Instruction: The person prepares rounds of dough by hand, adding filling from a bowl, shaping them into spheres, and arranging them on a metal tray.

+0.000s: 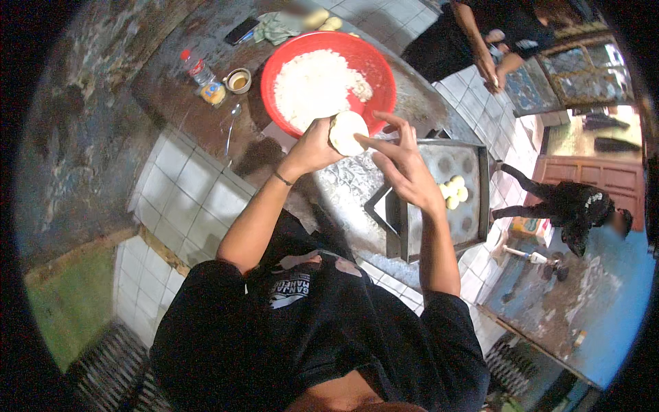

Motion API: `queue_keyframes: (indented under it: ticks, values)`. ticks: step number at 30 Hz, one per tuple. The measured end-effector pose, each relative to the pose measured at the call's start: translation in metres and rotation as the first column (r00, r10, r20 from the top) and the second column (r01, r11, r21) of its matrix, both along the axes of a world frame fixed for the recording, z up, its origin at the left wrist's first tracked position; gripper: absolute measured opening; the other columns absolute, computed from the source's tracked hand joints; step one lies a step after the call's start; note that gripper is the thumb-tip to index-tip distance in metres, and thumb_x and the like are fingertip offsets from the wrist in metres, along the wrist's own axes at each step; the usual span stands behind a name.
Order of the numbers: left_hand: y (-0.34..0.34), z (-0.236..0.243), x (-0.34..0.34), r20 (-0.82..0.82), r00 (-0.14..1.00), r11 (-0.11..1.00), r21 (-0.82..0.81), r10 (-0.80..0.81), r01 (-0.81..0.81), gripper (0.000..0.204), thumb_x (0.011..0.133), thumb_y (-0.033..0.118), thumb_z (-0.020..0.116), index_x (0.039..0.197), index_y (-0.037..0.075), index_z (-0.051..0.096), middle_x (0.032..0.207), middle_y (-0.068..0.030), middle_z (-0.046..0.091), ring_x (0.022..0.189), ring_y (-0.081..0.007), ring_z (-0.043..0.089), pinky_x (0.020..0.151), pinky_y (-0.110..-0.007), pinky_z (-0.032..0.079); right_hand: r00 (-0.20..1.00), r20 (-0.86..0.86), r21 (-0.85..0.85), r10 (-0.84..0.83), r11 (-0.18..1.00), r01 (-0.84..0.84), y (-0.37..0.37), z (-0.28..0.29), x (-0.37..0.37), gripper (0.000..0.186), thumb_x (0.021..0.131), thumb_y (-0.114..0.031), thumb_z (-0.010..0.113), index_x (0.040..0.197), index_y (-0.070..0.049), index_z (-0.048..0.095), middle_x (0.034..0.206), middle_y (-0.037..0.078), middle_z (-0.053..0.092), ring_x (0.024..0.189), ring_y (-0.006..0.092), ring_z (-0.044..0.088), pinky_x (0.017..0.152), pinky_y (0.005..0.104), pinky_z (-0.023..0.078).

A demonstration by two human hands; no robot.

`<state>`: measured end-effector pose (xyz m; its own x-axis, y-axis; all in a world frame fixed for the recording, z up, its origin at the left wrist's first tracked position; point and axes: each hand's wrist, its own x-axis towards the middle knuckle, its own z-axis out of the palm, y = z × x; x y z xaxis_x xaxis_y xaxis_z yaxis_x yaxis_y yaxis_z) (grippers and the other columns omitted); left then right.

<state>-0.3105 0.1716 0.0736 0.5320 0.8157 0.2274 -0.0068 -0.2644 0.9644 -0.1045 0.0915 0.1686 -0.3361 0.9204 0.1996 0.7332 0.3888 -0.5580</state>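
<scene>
My left hand is closed round a pale, round lump of dough, held up at the front rim of a red bowl of white, crumbly mixture. My right hand has its fingers apart, one fingertip touching the dough's right side. Below and beyond that hand lies a metal tray with round hollows and several pale dough pieces grouped on it.
A bottle, small cup, yellow packet, spoon, dark phone, cloth and pale lumps share the worktop. One co-worker works at top right; another person stands at right.
</scene>
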Motion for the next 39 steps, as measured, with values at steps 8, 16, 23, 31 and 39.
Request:
queue_keyframes:
  ticks: [8, 16, 23, 31, 39]
  values:
    - [-0.081, 0.04, 0.093, -0.218, 0.856, 0.883, -0.09, -0.469, 0.461, 0.049, 0.079, 0.016, 0.086, 0.122, 0.002, 0.066, 0.111, -0.0091, 0.074, 0.102, -0.0177, 0.07, 0.092, -0.037, 0.055, 0.968, -0.187, -0.005, -0.169, 0.985, 0.171, -0.113, 0.016, 0.069, 0.082, 0.071, -0.036, 0.094, 0.14, -0.006, 0.06, 0.119, 0.017, 0.059, 0.111, 0.0351, 0.06, 0.096, 0.0435, 0.051]
    - [-0.163, 0.042, 0.156, 0.172, 0.85, 0.785, -0.326, -0.499, 0.527, 0.042, 0.096, 0.025, 0.077, 0.129, 0.005, 0.063, 0.108, -0.0006, 0.069, 0.097, -0.0094, 0.064, 0.074, -0.025, 0.054, 0.387, -0.762, -0.422, -0.519, 0.852, 0.312, -0.206, -0.032, 0.128, 0.026, 0.093, -0.014, 0.078, 0.109, 0.006, 0.075, 0.094, 0.007, 0.071, 0.073, 0.0136, 0.066, 0.07, 0.0268, 0.057]
    - [-0.194, 0.054, 0.189, -0.102, 0.818, 0.789, -0.351, -0.567, 0.503, 0.026, 0.1, 0.019, 0.061, 0.115, 0.0, 0.07, 0.099, 0.0001, 0.069, 0.086, -0.0062, 0.06, 0.072, -0.022, 0.048, 0.934, -0.175, 0.298, -0.312, 0.887, 0.352, -0.247, 0.019, 0.143, 0.087, 0.072, -0.032, 0.094, 0.148, -0.015, 0.057, 0.127, 0.014, 0.056, 0.117, 0.0256, 0.058, 0.084, 0.0392, 0.058]
    - [-0.208, 0.089, 0.208, 0.298, 0.887, 0.659, -0.593, -0.353, 0.462, 0.031, 0.103, 0.024, 0.066, 0.129, 0.01, 0.057, 0.083, -0.0007, 0.062, 0.063, -0.0009, 0.053, 0.049, -0.016, 0.039, 0.324, -0.819, -0.176, -0.474, 0.745, 0.643, -0.25, -0.033, 0.154, 0.025, 0.095, -0.02, 0.077, 0.104, 0.003, 0.078, 0.082, 0.008, 0.065, 0.069, 0.0134, 0.065, 0.057, 0.0291, 0.053]
    - [-0.214, 0.126, 0.247, 0.128, 0.964, 0.969, -0.057, -0.231, 0.24, 0.016, 0.093, 0.004, 0.07, 0.108, 0.002, 0.065, 0.1, -0.0044, 0.069, 0.095, -0.0102, 0.064, 0.087, -0.029, 0.052, -0.41, -0.89, -0.259, -0.202, 0.962, 0.089, -0.244, -0.041, 0.11, 0.04, 0.099, -0.011, 0.071, 0.135, -0.008, 0.053, 0.118, 0.005, 0.07, 0.106, 0.0176, 0.071, 0.077, 0.0306, 0.066]
